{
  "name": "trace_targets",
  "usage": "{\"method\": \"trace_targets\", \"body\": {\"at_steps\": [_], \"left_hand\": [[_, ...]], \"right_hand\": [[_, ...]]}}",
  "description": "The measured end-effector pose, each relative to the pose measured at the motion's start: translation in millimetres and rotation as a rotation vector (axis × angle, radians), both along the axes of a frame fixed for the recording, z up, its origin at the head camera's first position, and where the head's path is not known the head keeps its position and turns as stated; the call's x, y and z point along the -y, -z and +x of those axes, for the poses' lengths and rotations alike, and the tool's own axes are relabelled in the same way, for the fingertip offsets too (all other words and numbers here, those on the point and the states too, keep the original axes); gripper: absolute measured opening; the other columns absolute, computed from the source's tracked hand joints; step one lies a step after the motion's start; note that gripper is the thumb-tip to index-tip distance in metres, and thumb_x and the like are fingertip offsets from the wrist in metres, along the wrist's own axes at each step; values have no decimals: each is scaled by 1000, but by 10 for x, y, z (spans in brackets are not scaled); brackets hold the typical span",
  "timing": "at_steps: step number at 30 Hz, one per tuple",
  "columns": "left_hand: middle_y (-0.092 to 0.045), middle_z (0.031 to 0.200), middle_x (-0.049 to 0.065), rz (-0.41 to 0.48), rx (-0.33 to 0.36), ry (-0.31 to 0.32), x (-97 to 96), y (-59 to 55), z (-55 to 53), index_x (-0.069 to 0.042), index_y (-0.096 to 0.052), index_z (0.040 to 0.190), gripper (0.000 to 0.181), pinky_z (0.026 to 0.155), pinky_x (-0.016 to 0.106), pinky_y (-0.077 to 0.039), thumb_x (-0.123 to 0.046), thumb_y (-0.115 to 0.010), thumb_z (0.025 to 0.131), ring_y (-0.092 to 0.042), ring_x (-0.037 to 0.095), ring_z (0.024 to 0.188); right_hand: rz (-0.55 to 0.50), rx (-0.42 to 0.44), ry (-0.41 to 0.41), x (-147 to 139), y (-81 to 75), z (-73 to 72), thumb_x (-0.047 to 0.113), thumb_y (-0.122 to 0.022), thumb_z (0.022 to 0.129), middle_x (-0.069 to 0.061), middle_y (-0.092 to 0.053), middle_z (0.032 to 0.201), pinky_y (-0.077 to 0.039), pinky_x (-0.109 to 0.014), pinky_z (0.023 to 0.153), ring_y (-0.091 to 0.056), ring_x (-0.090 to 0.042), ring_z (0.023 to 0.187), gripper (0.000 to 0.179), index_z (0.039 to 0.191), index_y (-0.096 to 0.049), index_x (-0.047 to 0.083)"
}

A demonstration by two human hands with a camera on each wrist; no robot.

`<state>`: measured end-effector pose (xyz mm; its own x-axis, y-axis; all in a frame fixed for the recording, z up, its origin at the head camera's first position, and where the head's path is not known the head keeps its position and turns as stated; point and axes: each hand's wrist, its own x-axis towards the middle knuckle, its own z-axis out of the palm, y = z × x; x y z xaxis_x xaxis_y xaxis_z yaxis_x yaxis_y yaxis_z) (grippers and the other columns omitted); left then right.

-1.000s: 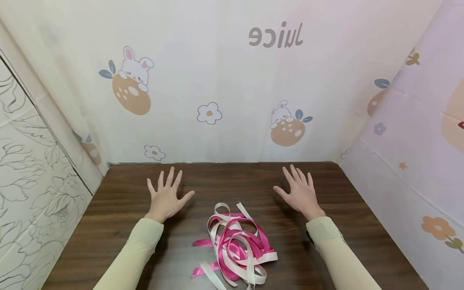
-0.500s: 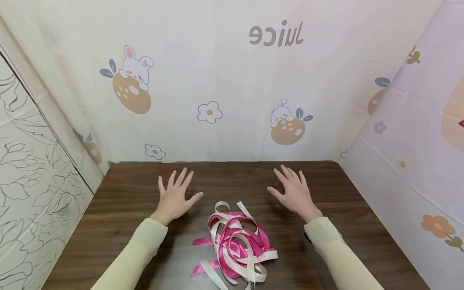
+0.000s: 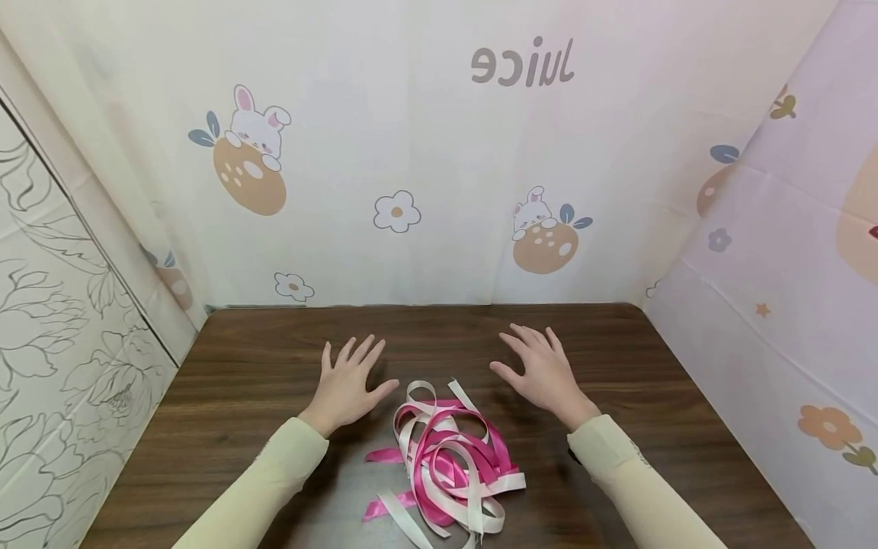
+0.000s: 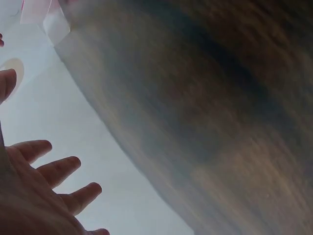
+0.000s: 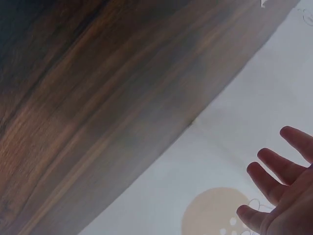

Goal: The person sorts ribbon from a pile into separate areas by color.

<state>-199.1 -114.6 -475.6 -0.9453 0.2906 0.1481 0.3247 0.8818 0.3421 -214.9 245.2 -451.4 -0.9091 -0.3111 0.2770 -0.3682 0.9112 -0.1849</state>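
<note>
A loose tangle of pink and white ribbons (image 3: 449, 465) lies on the dark wooden table (image 3: 226, 396), near its front middle. Up and to the left of the tangle, my left hand (image 3: 346, 389) hovers with fingers spread and nothing held. My right hand (image 3: 545, 374) is held above the table on the other side, its fingers spread and slightly bent, touching nothing. Both palms face down or forward. In the left wrist view a bit of ribbon (image 4: 57, 24) shows at the top left corner. The right wrist view shows the fingers (image 5: 266, 183) apart and bare.
Behind the table hangs a pale curtain (image 3: 453, 152) printed with rabbits, fruit and flowers. Another printed sheet (image 3: 775, 320) borders the right side. A white panel with line-drawn flowers (image 3: 62, 366) stands to the left. The table's back edge meets the curtain.
Both hands have moved inward, toward each other and closer to the ribbons. The right hand's fingers bend a little more. The ribbons have not moved.
</note>
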Motion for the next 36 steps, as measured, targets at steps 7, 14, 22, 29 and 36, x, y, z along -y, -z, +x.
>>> {"method": "trace_targets", "body": {"at_steps": [7, 14, 22, 29, 36], "left_hand": [[-47, 161, 12, 91, 46, 11, -50, -1, -11, -13, -45, 156, 76, 122, 71, -21, -56, -63, 97, -38, 42, 151], [-54, 155, 12, 115, 63, 18, -143, -28, -28, -14, -53, 151, 67, 122, 65, -28, -51, -66, 97, -43, 41, 148], [-59, 150, 14, 116, 45, 37, -203, 42, -43, -11, -62, 141, 57, 120, 62, -34, -45, -69, 96, -49, 40, 143], [-63, 145, 14, 149, 79, 48, -249, 74, -47, -10, -69, 133, 48, 118, 61, -37, -40, -72, 96, -55, 37, 139], [-64, 143, 16, 155, 90, 64, -304, 106, -65, -8, -72, 128, 44, 117, 61, -38, -36, -74, 94, -55, 39, 137]], "right_hand": [[-52, 6, -31, 158, -23, 44, 50, -71, 93, -16, -59, 147, -21, -64, 125, -51, -36, 141, 59, 136, -66, 10], [-76, -2, -72, 385, -8, 67, 47, -73, 93, -14, -66, 139, -28, -63, 123, -57, -34, 135, 51, 129, -71, 10], [-46, 17, -109, 616, 26, 97, 43, -76, 91, -13, -68, 135, -31, -62, 122, -59, -33, 132, 46, 123, -74, 10], [-36, 82, -120, 773, 52, 113, 45, -74, 93, -13, -68, 135, -32, -60, 122, -59, -32, 132, 44, 120, -75, 10], [-46, 109, -138, 901, 111, 124, 44, -75, 92, -12, -70, 130, -34, -59, 121, -61, -32, 129, 42, 116, -76, 10]]}}
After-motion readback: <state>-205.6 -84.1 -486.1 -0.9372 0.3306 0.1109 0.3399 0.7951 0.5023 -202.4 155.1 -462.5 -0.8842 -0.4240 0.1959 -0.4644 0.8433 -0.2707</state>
